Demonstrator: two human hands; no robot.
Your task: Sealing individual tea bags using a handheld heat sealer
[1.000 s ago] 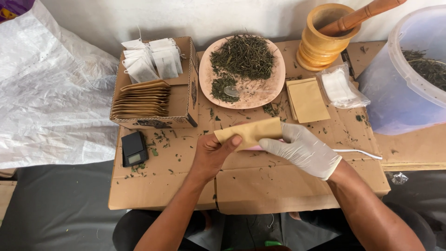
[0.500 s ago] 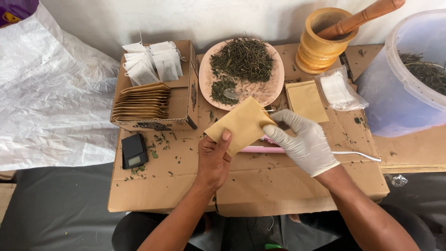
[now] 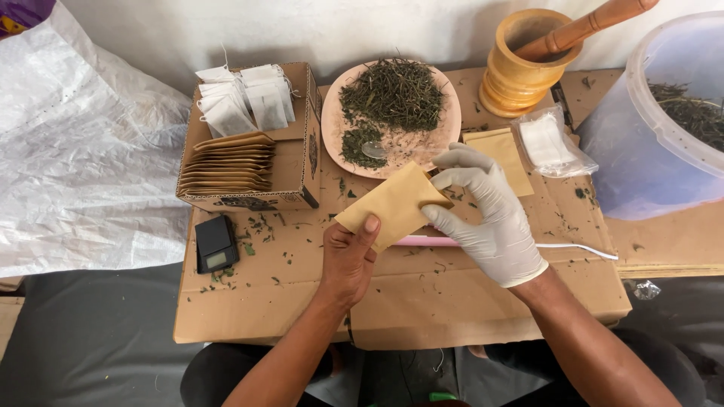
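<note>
Head view looks down on a flat tan paper envelope (image 3: 394,205) held tilted above the middle of a brown cardboard work surface (image 3: 467,294). The bare left hand (image 3: 348,258) pinches the envelope's lower corner between thumb and fingers. The right hand (image 3: 486,215), in a white glove, grips the opposite upper corner with its thumb and forefinger while the other fingers fan out. Under the envelope a thin pink stick (image 3: 430,241) lies on the cardboard.

Just beyond the envelope, toward the far edge, sits a round pink plate (image 3: 332,128) heaped with dried green leaves (image 3: 392,94); a small spoon (image 3: 375,149) rests among them. Beside the plate's right side lies another tan envelope (image 3: 507,154), then a clear bag of white sachets (image 3: 549,142). A yellow wooden mortar (image 3: 520,75) with a wooden pestle (image 3: 584,26) stands at the far edge. A translucent plastic tub (image 3: 648,158) occupies the right corner. At the far left, an open cardboard box (image 3: 298,162) holds white tea bags (image 3: 241,102) and stacked tan envelopes (image 3: 226,162). A small black pocket scale (image 3: 216,241) lies near the box.
</note>
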